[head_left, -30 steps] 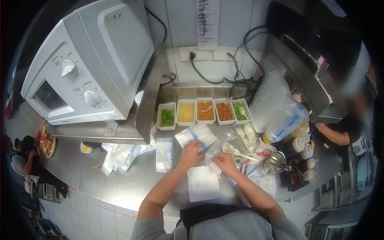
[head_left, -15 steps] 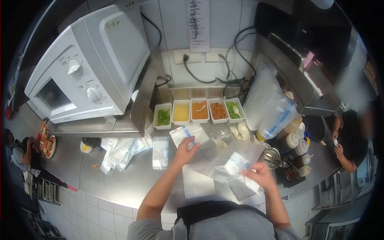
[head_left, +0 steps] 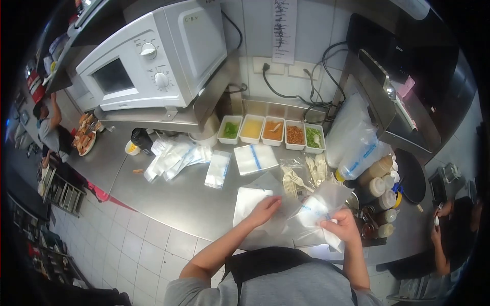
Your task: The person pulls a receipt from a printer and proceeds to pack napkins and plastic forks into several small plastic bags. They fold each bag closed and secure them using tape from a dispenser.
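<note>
Plastic forks (head_left: 296,178) as ref: right hand (head_left: 343,225) grasping blue-printed clear plastic bag (head_left: 312,208) on their wearer side, left hand (head_left: 266,210) released, fingers extended, wearer side and left of them, by white sheets (head_left: 247,202).

The scene is viewed from the head, high above the grey steel table (head_left: 194,211), facing forward and down. The person's bare forearms and grey sleeves are caught close by at the bottom edge, the tiled wall at the top. The round, wide view is darkened at its corners; no second view is given.
</note>
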`<state>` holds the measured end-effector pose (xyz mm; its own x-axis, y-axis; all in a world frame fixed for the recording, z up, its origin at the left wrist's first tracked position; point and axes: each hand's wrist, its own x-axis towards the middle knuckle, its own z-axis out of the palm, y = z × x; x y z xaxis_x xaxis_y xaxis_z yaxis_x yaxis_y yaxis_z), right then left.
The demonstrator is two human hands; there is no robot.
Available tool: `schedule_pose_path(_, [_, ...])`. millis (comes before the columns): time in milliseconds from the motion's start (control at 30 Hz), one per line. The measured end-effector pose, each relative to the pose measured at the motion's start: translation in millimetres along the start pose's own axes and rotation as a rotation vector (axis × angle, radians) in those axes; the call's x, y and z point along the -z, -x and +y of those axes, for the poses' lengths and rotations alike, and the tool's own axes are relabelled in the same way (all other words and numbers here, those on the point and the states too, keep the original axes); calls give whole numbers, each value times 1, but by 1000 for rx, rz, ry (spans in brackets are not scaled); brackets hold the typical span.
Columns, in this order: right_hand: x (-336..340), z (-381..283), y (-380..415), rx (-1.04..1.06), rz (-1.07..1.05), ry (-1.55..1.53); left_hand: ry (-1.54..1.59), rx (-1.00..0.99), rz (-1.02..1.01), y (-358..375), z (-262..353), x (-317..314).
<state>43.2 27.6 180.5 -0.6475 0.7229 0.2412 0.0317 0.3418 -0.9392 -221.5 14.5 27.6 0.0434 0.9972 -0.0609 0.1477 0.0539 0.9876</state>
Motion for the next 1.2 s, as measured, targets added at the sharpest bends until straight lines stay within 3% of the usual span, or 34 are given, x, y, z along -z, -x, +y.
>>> schedule_pose_path(33, [5,-3,2,5,-11,-6,-363,-282,128,1,-7,2])
schedule_pose_path(67, [11,-8,5,1,9,-9,-367,-278,139,5,-15,4])
schedule_pose_path(133, [24,-13,12,3,25,-12,-1068,-315,221,16,-27,5])
schedule_pose_path(200, [34,-16,18,80,80,-56,-1039,-344,182,19,-26,11])
schedule_pose_path(267, [44,-20,26,64,82,-81,-795,-285,201,8,-32,15])
schedule_pose_path(333, [54,-18,34,44,113,-176,-544,-131,164,-12,-16,38])
schedule_pose_path(500, [63,-16,39,47,73,-141,-684,-160,603,-80,35,93])
schedule_pose_path(533, [63,-15,40,48,54,-118,-685,-159,610,-82,36,91])
schedule_pose_path(600, [64,-11,41,34,28,-124,-1303,-106,749,-90,36,84])
schedule_pose_path(633, [64,-9,41,18,10,-128,-1305,-103,758,-88,33,80])
schedule_pose_path(700, [67,-5,42,8,-6,-119,-1140,39,479,-73,19,65])
schedule_pose_path(800, [69,1,40,6,-16,-154,-1057,83,674,-27,3,42])
schedule_pose_path(900, [69,12,33,1,-30,-200,-904,416,745,23,-14,14])
schedule_pose_path(933, [69,18,29,-12,-44,-209,-904,426,754,32,-21,10])
schedule_pose_path(1033, [63,21,17,-32,-113,-208,-922,212,748,53,-12,2])
schedule_pose_path(1067, [61,20,12,-35,-150,-186,-919,229,759,51,-4,3])
schedule_pose_path(1133, [55,16,5,-10,-201,-214,-582,286,622,46,7,8])
schedule_pose_path(1200, [51,13,0,18,-250,-240,-662,223,684,34,1,10])
